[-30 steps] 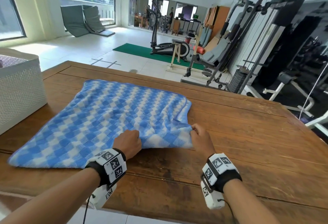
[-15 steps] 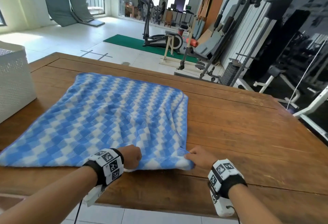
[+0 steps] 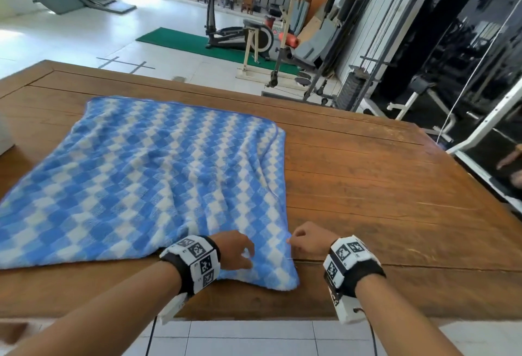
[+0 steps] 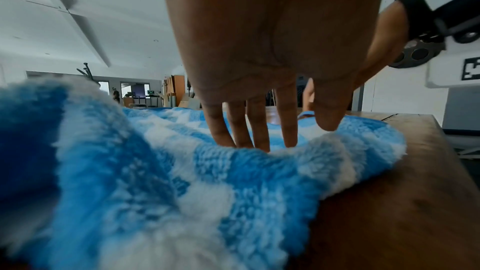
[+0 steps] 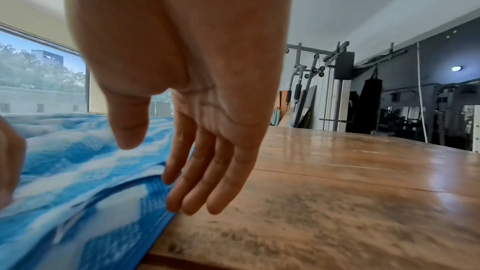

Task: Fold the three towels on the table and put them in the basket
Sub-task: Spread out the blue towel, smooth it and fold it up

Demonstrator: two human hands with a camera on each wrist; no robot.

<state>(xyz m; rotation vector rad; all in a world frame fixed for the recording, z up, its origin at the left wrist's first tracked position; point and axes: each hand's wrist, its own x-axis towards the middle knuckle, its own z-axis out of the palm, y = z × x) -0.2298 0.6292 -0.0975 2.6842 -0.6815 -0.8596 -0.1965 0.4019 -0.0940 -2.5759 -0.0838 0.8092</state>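
A blue-and-white checked towel (image 3: 147,180) is spread over the left and middle part of the wooden bench (image 3: 381,186), its near right corner lying close to the bench's front edge. Ripples are seen in the cloth running from that corner toward the middle.

The left hand (image 3: 233,249) is set on the towel near its front edge, a little left of the corner. In the left wrist view its fingers (image 4: 257,128) are seen straight and slightly spread, the tips pressed down into the pile behind a raised fold of cloth; nothing is gripped by them.

The right hand (image 3: 306,241) is placed at the towel's right edge, over bare wood. In the right wrist view its fingers (image 5: 205,174) are shown extended and close together, loosely relaxed, with the tips just beside or touching the blue hem; contact cannot be told for certain. The thumb is held apart above the cloth, and no fabric is pinched.

A white corner, seemingly of the basket (image 3: 5,135), is cut off at the left border of the head view. Beyond the bench, gym machines (image 3: 333,31) and a green mat (image 3: 197,45) are visible on the tiled floor.
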